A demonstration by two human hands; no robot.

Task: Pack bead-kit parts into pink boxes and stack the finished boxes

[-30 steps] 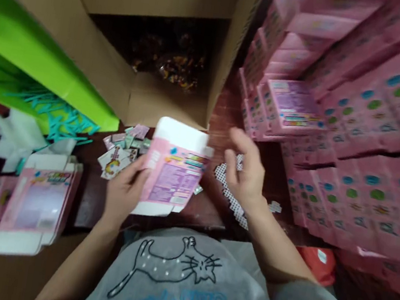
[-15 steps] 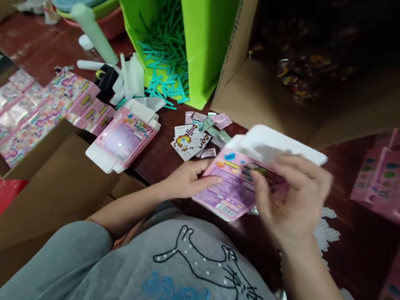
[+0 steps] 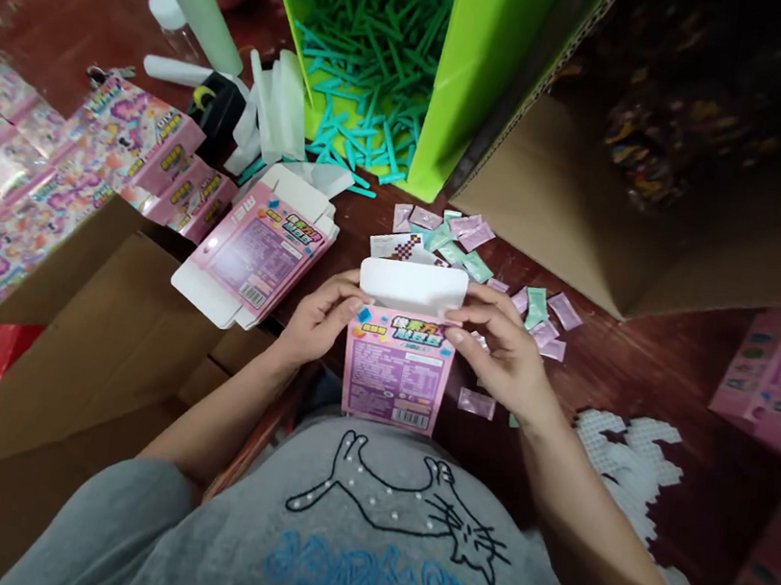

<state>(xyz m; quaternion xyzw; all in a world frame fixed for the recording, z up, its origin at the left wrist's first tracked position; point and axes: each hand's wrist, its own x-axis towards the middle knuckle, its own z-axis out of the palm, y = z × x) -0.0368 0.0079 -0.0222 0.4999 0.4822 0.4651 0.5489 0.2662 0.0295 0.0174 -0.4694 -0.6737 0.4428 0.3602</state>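
Observation:
Both hands hold one small pink printed carton upright in front of my chest, its white top flap standing open. My left hand grips its left edge with the thumb near the flap. My right hand grips the right edge. Just beyond the carton lie a pixel-pattern card and several small pink and mint sachets on the dark red table. A stack of flat pink cartons lies to the left.
A green box of teal sticks stands at the back, next to a large open cardboard box. Pink packs fill a cardboard tray at left. White pegboard pieces lie at right, finished pink boxes beyond them.
My view swung left from the wall of pink boxes to the table. The right hand came onto the carton, which is now turned upright and held by both hands with its flap open.

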